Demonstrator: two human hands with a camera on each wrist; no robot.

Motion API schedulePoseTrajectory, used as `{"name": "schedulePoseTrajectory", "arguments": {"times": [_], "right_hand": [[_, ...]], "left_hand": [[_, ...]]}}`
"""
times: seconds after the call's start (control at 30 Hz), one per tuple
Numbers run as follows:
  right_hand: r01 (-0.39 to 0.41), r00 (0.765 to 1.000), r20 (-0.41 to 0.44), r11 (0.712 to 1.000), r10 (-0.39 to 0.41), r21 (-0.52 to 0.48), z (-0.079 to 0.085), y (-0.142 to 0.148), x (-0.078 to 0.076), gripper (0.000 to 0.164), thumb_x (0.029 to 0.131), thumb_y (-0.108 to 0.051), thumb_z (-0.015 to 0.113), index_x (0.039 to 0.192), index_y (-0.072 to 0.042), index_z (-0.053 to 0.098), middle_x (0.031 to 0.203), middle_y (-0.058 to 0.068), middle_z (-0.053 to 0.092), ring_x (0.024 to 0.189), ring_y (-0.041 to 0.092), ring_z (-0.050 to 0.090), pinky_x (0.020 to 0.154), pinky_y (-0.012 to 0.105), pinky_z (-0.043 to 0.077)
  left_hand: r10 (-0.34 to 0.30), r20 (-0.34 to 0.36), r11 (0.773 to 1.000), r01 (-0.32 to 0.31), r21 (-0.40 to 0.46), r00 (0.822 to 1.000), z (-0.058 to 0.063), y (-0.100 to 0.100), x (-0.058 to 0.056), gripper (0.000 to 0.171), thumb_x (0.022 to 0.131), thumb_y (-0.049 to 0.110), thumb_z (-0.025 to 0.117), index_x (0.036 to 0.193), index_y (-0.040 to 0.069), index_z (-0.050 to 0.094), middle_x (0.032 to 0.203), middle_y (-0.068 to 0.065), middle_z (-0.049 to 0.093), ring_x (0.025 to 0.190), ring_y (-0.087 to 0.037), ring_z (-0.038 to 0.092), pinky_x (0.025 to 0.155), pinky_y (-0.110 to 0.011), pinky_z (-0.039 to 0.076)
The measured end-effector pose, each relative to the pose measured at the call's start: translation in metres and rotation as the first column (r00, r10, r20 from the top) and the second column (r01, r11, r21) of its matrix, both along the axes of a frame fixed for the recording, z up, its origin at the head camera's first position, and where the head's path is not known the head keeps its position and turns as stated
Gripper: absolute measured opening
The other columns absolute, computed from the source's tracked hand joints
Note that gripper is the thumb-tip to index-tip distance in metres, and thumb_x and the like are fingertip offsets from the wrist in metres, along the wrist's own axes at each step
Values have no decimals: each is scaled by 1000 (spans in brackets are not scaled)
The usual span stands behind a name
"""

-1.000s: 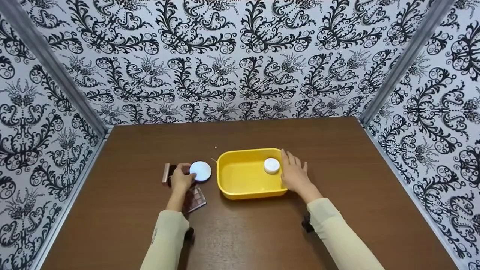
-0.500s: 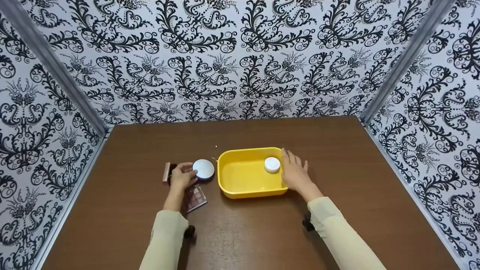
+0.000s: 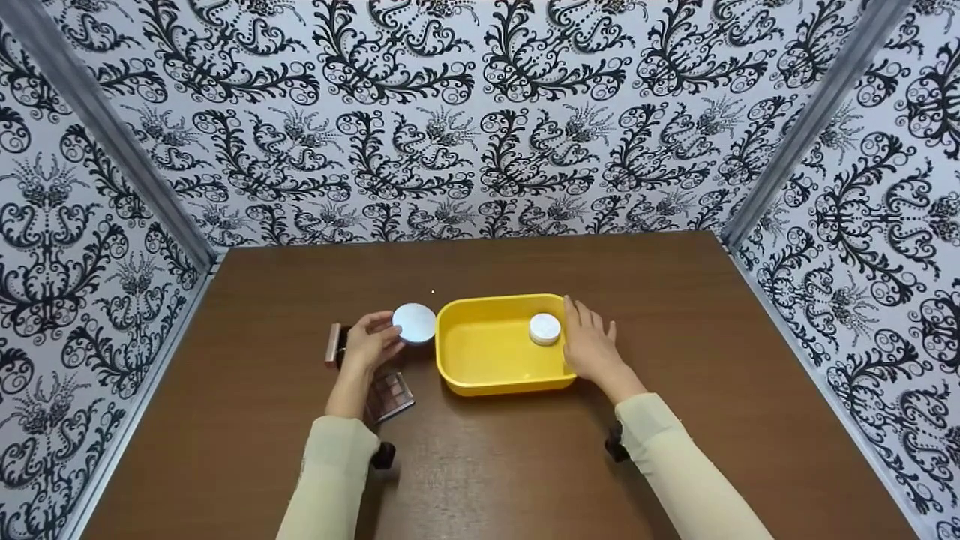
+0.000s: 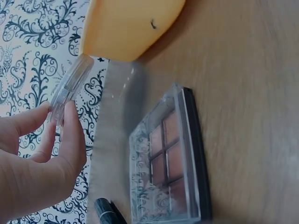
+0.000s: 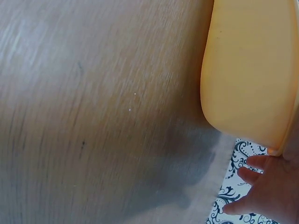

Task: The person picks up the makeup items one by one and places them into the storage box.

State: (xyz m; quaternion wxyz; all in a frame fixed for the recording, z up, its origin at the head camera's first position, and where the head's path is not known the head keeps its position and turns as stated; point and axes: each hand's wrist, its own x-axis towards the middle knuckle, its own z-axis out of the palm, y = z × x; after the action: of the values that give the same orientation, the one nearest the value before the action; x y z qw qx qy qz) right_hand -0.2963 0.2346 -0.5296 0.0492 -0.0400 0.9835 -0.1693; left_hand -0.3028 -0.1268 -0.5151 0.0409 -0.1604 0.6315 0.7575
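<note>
My left hand (image 3: 369,345) pinches a round, flat compact (image 3: 414,324) between thumb and fingers. The compact is raised off the table at the left edge of a yellow tub (image 3: 480,388); in the left wrist view its clear side (image 4: 72,86) appears tilted. My right hand (image 3: 592,345) rests against the tub's right rim with fingers extended. Inside the tub, a small white round jar (image 3: 544,328) sits near that hand. Below my left hand lies an eyeshadow palette (image 4: 163,161) with a clear lid, partly covered by my wrist in the head view.
Left of my left hand, a pinkish bar-shaped item (image 3: 333,345) lies by something black, partly hidden. A dark tube end (image 4: 106,212) shows low in the left wrist view. Patterned walls (image 3: 480,120) stand behind and beside the brown table (image 3: 487,480).
My left hand has lifted the compact and carried it right and away from me, to the tub's left rim. The right hand has stayed at the tub's right rim.
</note>
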Motion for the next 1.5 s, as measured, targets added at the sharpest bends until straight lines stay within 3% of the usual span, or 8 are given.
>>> {"name": "schedulePoseTrajectory", "arguments": {"times": [0.1,0.33,0.57,0.8,0.9,1.17,1.33,1.5], "right_hand": [[-7,1000,-11,1000,7,-2,0,0,1,72,99,-9,43,161,-10,6,164,22,17,147,46,22,115,77,8],[1,1000,-3,1000,-1,11,2,-1,0,71,100,-10,44,161,-10,5,164,22,17,148,46,21,116,76,8],[5,1000,10,1000,-5,4,3,-1,0,72,100,-9,44,161,-10,4,164,22,16,148,46,19,116,76,6],[13,1000,22,1000,-13,-2,3,-1,0,74,100,-9,45,161,-11,3,164,21,15,149,45,18,116,75,5],[12,1000,17,1000,-12,-2,2,-1,0,74,100,-9,46,161,-11,4,164,21,16,148,46,19,116,76,6],[3,1000,5,1000,-3,-3,1,0,0,76,98,-11,49,161,-9,6,164,21,16,147,47,20,115,77,7],[12,1000,8,1000,-12,0,1,0,-1,75,99,-10,48,161,-10,6,164,21,16,148,47,20,115,76,7],[12,1000,10,1000,-12,-2,0,0,-2,74,99,-10,46,160,-9,5,165,22,15,148,47,19,115,76,6]], "left_hand": [[8,-14,1000,-8,-2,1000,2,0,0,39,93,-7,61,130,-8,49,105,-8,55,69,-6,60,59,-16,55],[15,-37,998,-18,-67,999,13,0,4,39,95,-3,61,132,-4,50,127,-20,53,76,-5,61,64,-16,56],[0,-69,996,-7,-91,998,24,9,7,38,95,-3,61,131,-4,51,132,-22,52,84,-9,62,68,-16,57],[-37,-86,995,28,-99,996,34,21,10,38,94,-2,62,131,-2,52,132,-22,53,92,-17,64,83,-30,61],[-47,-92,996,39,-85,995,33,25,10,39,94,-4,61,132,-2,51,130,-22,53,96,-19,63,86,-35,61],[-90,-94,996,91,-4,991,29,38,11,50,93,-8,55,141,3,44,125,-20,48,96,-23,61,72,-25,61],[-116,-62,992,118,33,991,29,48,14,58,93,-8,53,147,9,42,124,-18,46,95,-23,60,74,-24,60],[-139,-56,986,144,79,989,27,58,17,61,92,-7,51,150,9,39,128,-19,42,93,-22,59,84,-29,61]]}}
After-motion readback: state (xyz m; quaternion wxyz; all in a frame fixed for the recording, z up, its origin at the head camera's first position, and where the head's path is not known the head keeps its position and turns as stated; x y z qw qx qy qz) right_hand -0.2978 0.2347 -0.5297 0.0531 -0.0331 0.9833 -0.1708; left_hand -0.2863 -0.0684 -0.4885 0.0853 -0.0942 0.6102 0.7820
